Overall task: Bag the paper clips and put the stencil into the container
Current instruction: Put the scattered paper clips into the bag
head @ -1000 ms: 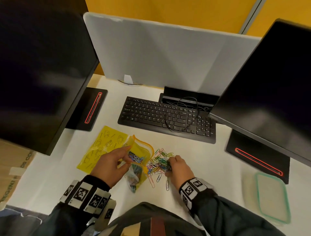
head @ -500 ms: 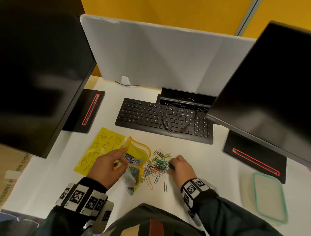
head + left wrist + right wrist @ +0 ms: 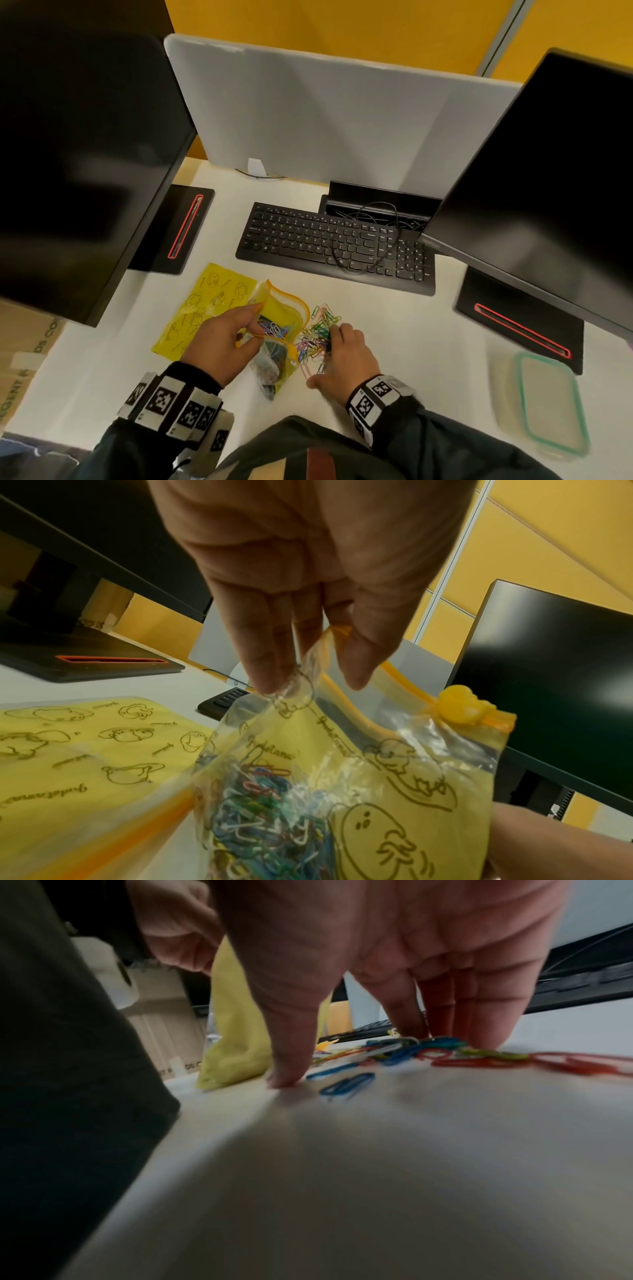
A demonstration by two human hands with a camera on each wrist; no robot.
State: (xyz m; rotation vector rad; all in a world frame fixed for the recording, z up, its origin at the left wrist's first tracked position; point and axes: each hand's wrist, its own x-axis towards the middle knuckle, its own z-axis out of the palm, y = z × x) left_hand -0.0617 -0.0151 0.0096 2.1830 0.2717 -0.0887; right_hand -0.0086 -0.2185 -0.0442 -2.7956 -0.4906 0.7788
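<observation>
My left hand pinches the near rim of a yellow zip bag and holds its mouth open; several coloured paper clips lie inside. In the left wrist view the hand grips the clear rim between thumb and fingers. Just right of the bag, my right hand rests on the loose pile of paper clips, fingers straight down on the clips, thumb apart on the table. The yellow stencil sheet lies flat to the left, partly under the bag. The lidded container stands at the right.
A black keyboard with a looped cable lies behind the pile. Two dark monitors overhang the left and right sides, their bases on the white table. A grey divider panel stands at the back.
My right hand has stayed on the clip pile, and its thumb now spreads toward the near edge. My left hand keeps the same hold on the bag.
</observation>
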